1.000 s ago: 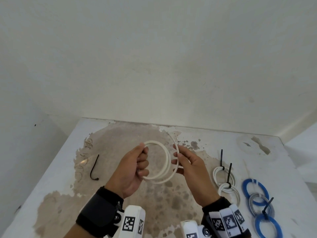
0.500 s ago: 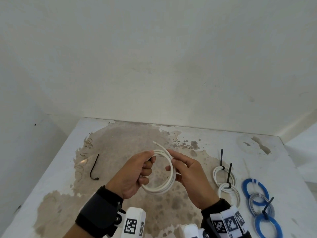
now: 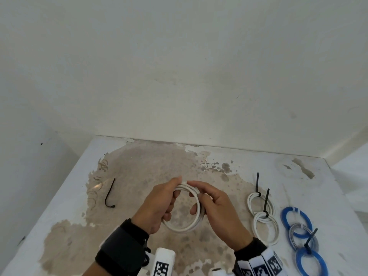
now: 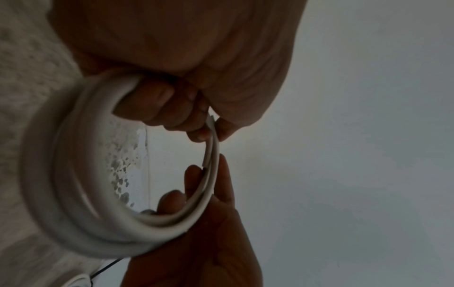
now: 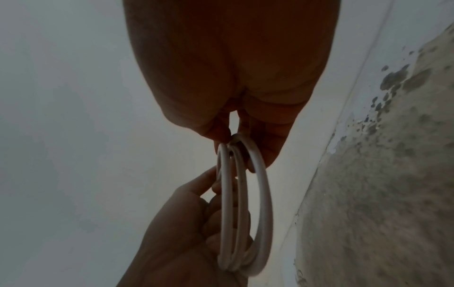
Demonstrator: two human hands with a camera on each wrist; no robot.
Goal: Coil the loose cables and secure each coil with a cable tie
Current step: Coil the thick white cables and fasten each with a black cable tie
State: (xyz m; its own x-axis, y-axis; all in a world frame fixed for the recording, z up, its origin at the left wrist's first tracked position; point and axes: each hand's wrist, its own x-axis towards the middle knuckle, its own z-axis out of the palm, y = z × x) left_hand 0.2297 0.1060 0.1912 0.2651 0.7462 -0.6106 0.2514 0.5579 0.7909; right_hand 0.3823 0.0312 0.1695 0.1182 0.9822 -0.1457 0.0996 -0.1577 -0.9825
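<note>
Two hands hold one white cable coil (image 3: 184, 208) in the air above the stained table (image 3: 127, 168), the landmark for all that follows. From the head view the left hand (image 3: 159, 206) curls round the coil's left arc, thumb on top, while the right hand (image 3: 217, 208) closes its fingers over the right arc, index finger lying along the top loop. The left wrist view shows what the head view does not: the cable's cut end (image 4: 210, 118) lies pinched between the left thumb and fingertips, and the right fingers (image 4: 191, 180) reach through the ring from below. The right wrist view shows the coil edge-on as three or four separate loops (image 5: 243, 209), pinched at the top by the right fingertips and gathered at the bottom in the left palm. Only the head view takes in the table's right part, where two tied white coils (image 3: 262, 214) overlap, each with a black tie tail standing up, and beside them blue and grey coils (image 3: 298, 234) lie in a chain. On the table's left part lies a loose black cable tie (image 3: 110, 193). Both wrist views are dim, and the lowest blue coil is cut off at the frame edge.
</note>
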